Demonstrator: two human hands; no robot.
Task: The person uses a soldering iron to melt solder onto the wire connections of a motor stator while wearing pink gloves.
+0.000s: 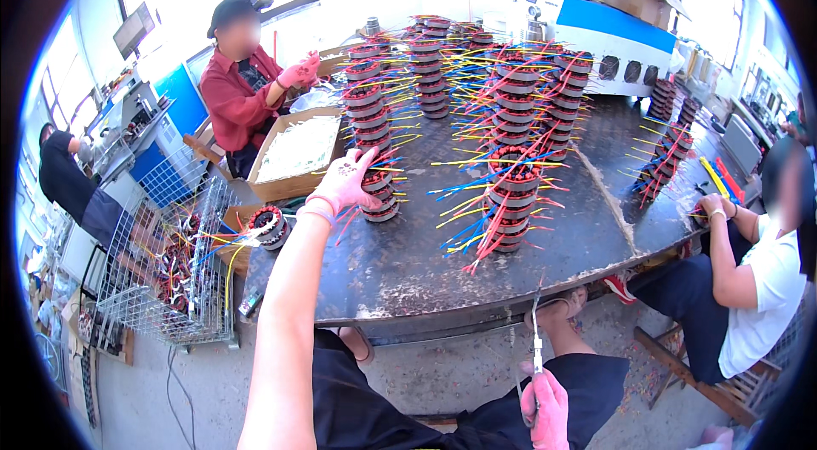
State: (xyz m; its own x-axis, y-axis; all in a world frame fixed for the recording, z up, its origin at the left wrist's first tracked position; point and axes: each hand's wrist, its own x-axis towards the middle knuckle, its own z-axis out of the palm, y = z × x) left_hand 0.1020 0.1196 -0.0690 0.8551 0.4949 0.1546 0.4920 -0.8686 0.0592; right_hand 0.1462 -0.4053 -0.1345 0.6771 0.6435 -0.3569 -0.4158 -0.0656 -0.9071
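Observation:
My left hand (345,182), in a pink glove, reaches out over the dark metal table (425,267) with fingers spread, resting on the top of a short stack of motor stators (379,195) that bristle with red, blue and yellow wires. My right hand (545,403), also in a pink glove, is low by my lap, closed around a thin metal tool (536,327) that points upward. A taller stator stack (511,199) stands to the right of my left hand.
Several more stator stacks (519,101) crowd the table's far half. A wire basket (166,267) of stators stands at the left. A person in red sits by a cardboard box (298,152); another person in white (757,280) sits at the right. A white machine (596,33) is behind.

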